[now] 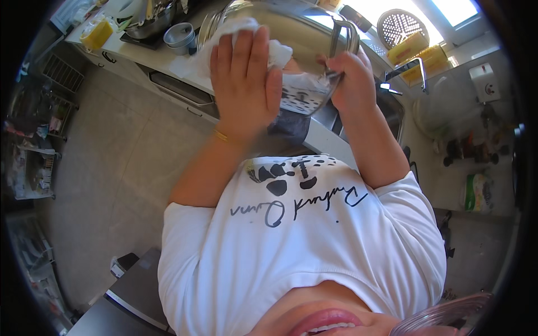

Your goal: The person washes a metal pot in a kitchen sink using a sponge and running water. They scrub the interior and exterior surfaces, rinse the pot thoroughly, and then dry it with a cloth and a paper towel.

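A large, shiny stainless-steel pot (pixel 300 40) is held up in front of my chest, and its polished side mirrors my shirt. My left hand (pixel 243 80) lies nearly flat, fingers extended, over a crumpled white cloth (pixel 279 54) against the pot's side. The palm and the cloth under it are hidden. On the other side, my right hand (pixel 355 77) grips the pot's edge just below a looped metal handle (pixel 346 31). Some of its fingers are hidden behind the pot.
Stacked grey bowls (pixel 180 35), a metal bowl of utensils (pixel 151 23) and a yellow container (pixel 96 35) stand on the left counter. A faucet (pixel 410 71) rises over the sink (pixel 391 107) at right. Yellow boxes (pixel 424 63) and a perforated steel disc (pixel 401 28) are by the window.
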The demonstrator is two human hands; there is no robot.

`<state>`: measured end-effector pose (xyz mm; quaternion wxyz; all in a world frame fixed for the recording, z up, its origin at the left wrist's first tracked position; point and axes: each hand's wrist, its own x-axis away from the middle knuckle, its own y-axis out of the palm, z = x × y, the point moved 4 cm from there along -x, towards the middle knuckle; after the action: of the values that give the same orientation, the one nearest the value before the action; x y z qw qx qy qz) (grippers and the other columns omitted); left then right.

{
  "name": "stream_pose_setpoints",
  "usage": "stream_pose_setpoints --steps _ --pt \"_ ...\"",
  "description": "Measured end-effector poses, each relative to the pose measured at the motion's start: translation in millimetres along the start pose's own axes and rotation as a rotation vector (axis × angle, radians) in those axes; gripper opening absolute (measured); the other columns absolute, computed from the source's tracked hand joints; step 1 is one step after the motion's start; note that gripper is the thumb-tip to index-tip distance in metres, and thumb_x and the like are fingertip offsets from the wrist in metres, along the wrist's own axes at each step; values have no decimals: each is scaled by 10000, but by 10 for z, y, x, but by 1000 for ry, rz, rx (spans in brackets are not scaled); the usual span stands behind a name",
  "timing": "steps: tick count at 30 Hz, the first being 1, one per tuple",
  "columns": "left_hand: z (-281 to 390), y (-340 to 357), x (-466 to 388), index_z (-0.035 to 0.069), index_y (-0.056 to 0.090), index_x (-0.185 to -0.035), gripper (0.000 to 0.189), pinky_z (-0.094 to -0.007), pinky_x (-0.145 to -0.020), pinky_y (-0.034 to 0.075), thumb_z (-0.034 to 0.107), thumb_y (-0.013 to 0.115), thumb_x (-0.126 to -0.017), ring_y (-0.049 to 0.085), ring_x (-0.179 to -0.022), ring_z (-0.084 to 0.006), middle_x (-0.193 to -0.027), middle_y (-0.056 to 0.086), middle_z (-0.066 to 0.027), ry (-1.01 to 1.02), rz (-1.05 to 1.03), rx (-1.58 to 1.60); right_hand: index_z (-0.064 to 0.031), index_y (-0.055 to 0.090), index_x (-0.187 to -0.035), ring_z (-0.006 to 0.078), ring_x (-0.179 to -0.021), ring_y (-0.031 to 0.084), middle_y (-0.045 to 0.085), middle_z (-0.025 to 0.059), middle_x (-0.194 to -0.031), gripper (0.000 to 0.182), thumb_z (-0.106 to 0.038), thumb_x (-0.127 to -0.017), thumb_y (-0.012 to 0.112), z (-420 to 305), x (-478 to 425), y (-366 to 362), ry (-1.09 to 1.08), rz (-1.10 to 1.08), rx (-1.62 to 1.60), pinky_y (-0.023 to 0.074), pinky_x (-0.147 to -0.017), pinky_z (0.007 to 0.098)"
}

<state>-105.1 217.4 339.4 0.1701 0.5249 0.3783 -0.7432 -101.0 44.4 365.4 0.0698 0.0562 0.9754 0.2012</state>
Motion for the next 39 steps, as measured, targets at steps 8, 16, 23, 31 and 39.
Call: stream_pose_setpoints --steps 8,16,23,31,39 --pt "-706 130 -364 3 403 -1323 593 -231 -880 447 456 404 -941 522 -1061 -104 -1225 521 -86 -910 -681 1633 47 457 -1197 188 -826 608 598 103 -945 661 -61 -556 571 -325 442 -73 -21 -267 249 497 -740 277" --pt "-985 375 732 18 370 -1342 620 -382 -892 469 492 312 -947 564 -1040 -218 -1159 556 -108 -1200 -285 2143 54 508 -1101 185 -692 615 550 41 -747 439 -117 -696 517 -233 375 -341 235 335 -32 589 -682 303" --pt "-449 291 1355 117 540 -1109 397 -347 -810 461 420 333 -957 568 -978 -209 -1131 582 -27 -1263 45 2372 -53 497 -880 134 -615 532 525 36 -729 184 -92 -707 548 105 318 -391 92 402 10 565 -689 298" --pt "-92 87 1070 45 216 -1362 546 -329 -935 401 401 335 -966 468 -1053 -157 -1206 434 -105 -807 -36 1331 -10 463 -1169 152 -832 562 570 78 -985 563 -40 -616 566 161 361 31 -163 -138 217 455 -790 272" --pt "-645 -50 118 -32 246 -1383 597 -286 -898 428 346 413 -951 473 -1116 -152 -1292 445 -138 -574 -305 1167 12 298 -1320 197 -925 593 583 149 -1012 729 1 -676 641 -162 531 -69 -301 -310 317 501 -812 308"
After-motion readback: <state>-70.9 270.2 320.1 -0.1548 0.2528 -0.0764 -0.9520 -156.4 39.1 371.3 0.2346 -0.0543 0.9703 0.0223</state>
